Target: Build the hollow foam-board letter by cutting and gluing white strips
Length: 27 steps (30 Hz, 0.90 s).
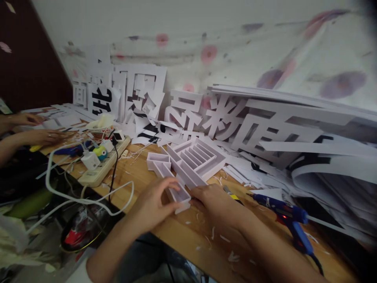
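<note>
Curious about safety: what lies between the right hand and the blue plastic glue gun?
A slim yellow-and-black tool, likely a cutter, shows in the head view.

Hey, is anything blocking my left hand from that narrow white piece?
Nothing visible: the left hand has its fingers around the near end of the narrow white piece; the right hand is close beside it.

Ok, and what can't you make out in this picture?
All in the head view:
Bare right hand: most fingertips, hidden by the hand itself.
White open-topped walled piece: near wall, partly covered by the left hand.
Blue glue gun: lettering, too small and blurred.
Co-worker's bare arms: upper parts, cut off by the left edge.
</note>
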{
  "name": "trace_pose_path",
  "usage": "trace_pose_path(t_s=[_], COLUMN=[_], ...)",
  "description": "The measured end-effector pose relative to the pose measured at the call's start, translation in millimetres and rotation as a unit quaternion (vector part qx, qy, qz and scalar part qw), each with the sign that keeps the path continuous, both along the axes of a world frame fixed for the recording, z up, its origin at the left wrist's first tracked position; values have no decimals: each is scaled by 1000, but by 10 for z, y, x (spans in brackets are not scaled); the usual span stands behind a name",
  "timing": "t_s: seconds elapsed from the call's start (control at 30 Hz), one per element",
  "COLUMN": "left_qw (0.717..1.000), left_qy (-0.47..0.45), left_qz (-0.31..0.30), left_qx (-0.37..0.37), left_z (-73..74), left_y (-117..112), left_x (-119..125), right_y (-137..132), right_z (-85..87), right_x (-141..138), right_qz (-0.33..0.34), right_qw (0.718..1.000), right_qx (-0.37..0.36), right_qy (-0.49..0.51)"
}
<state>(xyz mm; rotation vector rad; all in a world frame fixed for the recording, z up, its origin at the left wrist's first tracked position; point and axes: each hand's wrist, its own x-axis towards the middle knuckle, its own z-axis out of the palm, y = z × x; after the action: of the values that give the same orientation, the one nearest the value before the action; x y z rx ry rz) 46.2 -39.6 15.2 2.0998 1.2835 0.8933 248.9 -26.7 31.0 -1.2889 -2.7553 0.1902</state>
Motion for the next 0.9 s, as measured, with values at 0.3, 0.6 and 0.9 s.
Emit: trace_pose_path(t_s=[0.3,0.6,0.9], left_qw=[993,994,993], left_qy=[-5,-40,-40], left_qz=[37,51,42], left_qx=[112,88,100], left_z=[-545,-570,-590], left_y=[-60,-34,-32], left_x=[69,83,46], right_y=[54,61,32], right_z=[-115,-68,-57], right_x=[-29,-49,-79], right_qz=[-6,-10,-18], right_qw=[999,998,996], right_qx=[17,2,29], right_qy=[-28,-60,-85])
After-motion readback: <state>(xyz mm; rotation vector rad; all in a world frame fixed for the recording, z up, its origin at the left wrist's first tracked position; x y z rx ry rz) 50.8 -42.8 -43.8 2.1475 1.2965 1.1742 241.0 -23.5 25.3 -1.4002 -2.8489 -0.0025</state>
